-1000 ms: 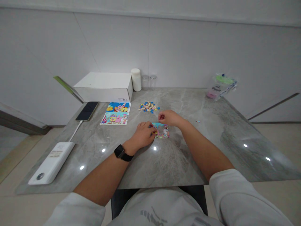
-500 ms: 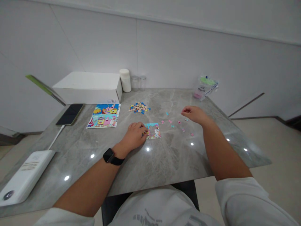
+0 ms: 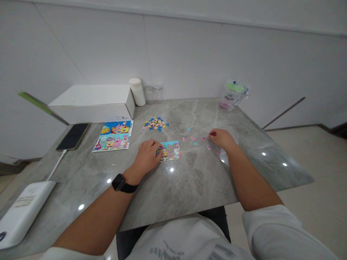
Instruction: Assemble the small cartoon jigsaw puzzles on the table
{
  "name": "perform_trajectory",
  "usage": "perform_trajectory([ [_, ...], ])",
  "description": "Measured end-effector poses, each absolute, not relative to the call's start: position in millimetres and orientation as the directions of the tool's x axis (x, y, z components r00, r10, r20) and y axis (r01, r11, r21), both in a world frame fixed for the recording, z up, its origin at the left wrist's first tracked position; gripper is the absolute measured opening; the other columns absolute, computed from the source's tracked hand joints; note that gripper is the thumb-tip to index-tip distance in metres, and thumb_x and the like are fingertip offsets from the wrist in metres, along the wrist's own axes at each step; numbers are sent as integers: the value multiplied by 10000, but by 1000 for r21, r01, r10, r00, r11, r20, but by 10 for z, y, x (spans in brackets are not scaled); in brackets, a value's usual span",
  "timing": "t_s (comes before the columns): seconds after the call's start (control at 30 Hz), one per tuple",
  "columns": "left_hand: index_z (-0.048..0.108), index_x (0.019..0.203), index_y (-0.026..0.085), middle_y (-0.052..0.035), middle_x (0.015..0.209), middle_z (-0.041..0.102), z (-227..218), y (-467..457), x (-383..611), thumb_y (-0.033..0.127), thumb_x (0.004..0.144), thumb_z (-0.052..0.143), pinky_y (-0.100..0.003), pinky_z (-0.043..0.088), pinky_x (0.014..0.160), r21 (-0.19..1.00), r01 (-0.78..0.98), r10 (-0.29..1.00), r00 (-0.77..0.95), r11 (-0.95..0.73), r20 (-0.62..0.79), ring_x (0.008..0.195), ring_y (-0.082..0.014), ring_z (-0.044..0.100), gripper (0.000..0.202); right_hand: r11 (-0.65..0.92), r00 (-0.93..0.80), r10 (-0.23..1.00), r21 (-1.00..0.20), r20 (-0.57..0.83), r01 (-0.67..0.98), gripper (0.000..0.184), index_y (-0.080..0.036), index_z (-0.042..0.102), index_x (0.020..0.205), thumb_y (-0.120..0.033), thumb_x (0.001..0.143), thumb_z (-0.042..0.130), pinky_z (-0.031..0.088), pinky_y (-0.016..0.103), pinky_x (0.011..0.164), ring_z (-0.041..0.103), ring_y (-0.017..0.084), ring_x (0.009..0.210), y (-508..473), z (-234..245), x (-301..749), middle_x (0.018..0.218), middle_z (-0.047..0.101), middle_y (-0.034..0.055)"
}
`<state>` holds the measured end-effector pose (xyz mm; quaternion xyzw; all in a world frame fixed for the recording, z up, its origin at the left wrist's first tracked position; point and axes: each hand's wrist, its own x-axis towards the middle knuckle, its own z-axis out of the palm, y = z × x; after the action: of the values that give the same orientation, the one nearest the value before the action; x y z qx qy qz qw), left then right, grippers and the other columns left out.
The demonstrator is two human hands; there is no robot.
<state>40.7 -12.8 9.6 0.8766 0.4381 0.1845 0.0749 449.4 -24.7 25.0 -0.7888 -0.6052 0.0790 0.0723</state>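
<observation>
A small part-built jigsaw puzzle (image 3: 171,151) lies in the middle of the grey marble table (image 3: 189,180). My left hand (image 3: 146,156), with a black watch on the wrist, rests on the puzzle's left edge with curled fingers. To the right, my right hand (image 3: 221,138) is pinched shut on a small puzzle piece. Several loose pink and blue pieces (image 3: 193,138) lie scattered between that hand and the puzzle. A pile of unsorted pieces (image 3: 155,124) sits farther back.
A cartoon reference picture (image 3: 114,135) lies left of the puzzle, by a black phone (image 3: 72,131) cabled to a white power bank (image 3: 23,209). A white box (image 3: 92,103), a white jar (image 3: 137,92) and two glass jars stand at the back. A plastic bag (image 3: 232,95) sits back right.
My right hand left the puzzle's top edge, swung out to the right among the scattered pieces, then drew slightly back toward the puzzle. My left hand stayed on the puzzle's left edge.
</observation>
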Motion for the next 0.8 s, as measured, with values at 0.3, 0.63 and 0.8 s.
perform_trajectory([
  [0.3, 720, 1124, 224, -100, 1150, 668, 63, -122, 412, 338, 990, 589, -483, 483, 1007, 288, 734, 787, 557, -616, 265, 1093, -297, 626, 219, -269, 267, 963, -211, -38, 940, 194, -220, 803, 1053, -255, 943, 646, 504, 293, 830, 723, 226, 997, -275, 239, 4514, 1082, 805, 104],
  [0.63, 719, 1108, 227, -101, 1159, 667, 85, -128, 414, 328, 981, 598, -485, 483, 1008, 310, 731, 793, 548, -608, 264, 1091, -298, 624, 202, -160, 147, 986, -241, -73, 957, 187, -211, 788, 1006, -365, 934, 709, 494, 285, 800, 706, 209, 925, -226, 186, 4276, 1030, 790, 94],
  [0.8, 715, 1120, 222, -105, 1169, 664, 95, -138, 411, 313, 976, 602, -487, 483, 1013, 319, 725, 791, 550, -611, 268, 1103, -299, 623, 205, -52, 37, 997, -253, -65, 966, 158, -210, 792, 1022, -223, 904, 688, 487, 280, 862, 691, 205, 993, -208, 155, 4217, 1054, 770, 80],
])
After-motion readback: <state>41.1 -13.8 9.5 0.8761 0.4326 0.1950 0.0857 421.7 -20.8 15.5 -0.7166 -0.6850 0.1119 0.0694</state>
